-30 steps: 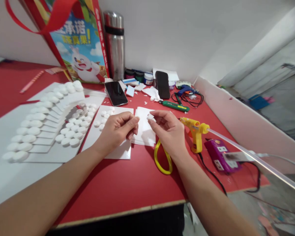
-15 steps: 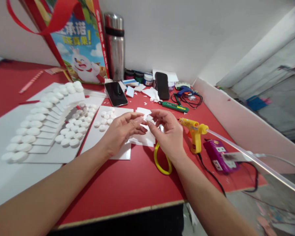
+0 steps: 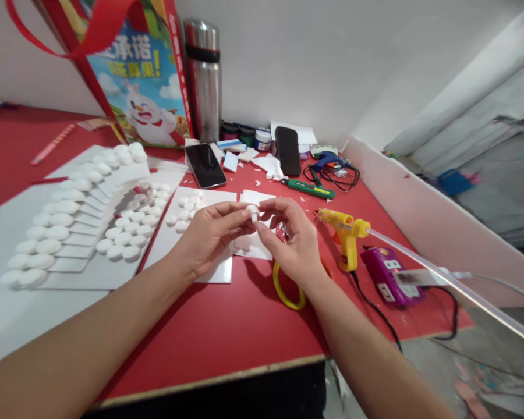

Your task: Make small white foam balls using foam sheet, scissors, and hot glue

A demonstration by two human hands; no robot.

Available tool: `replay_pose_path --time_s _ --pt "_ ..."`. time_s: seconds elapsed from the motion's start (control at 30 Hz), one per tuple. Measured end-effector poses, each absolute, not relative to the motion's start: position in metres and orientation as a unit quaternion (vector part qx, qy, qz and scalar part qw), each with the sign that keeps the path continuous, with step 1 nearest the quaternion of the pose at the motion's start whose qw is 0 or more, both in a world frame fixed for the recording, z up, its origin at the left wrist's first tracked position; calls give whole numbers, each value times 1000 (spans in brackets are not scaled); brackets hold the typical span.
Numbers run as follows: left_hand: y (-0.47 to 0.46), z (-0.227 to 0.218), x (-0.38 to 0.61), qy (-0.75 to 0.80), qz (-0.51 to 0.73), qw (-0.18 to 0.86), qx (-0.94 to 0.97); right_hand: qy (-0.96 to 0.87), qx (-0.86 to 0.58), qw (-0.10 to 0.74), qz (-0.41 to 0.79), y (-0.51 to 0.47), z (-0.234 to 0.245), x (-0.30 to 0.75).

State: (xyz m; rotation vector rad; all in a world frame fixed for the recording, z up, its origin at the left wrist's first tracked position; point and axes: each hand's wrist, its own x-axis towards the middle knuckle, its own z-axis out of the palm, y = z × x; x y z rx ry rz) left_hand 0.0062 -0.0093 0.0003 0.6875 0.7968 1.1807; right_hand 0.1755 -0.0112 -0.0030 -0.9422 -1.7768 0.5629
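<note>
Between my fingertips is a small white piece, rounded on top with a narrower part below. My left hand pinches it from the left, thumb against the fingers. From the other side, my right hand grips its lower part between thumb and forefinger. White paper sheets lie under the hands. Just left, several small white discs rest on a white board, partly hidden by my left hand. Below my right hand is a yellow-handled tool, whose upper part is covered.
At left, rows of white discs sit beside fanned white strips. A yellow glue gun with a long glue stick stands right, near a purple power socket. Behind are phones, a green cutter and a steel flask.
The two hands have come together, the right one shifting slightly left. The white bits at the fingertips now meet as one upright piece.
</note>
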Motion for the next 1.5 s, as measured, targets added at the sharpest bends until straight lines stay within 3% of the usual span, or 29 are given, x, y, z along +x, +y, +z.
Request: replay_pose_path --time_s 0.1,0.7,1.1,1.37,1.5 --pt "-7 -1 3 365 521 708 308 -707 -414 504 272 -11 -2 177" --pt "-11 -1 1 472 494 517 516 -770 -433 449 132 -12 -4 176" --pt "-11 -2 1 454 491 573 474 -767 -446 445 126 -12 -5 176" --pt "-8 -2 3 446 464 677 357 -739 -482 439 172 -10 -5 175" --pt "-6 0 3 457 466 698 296 -750 -490 432 105 -21 20 184"
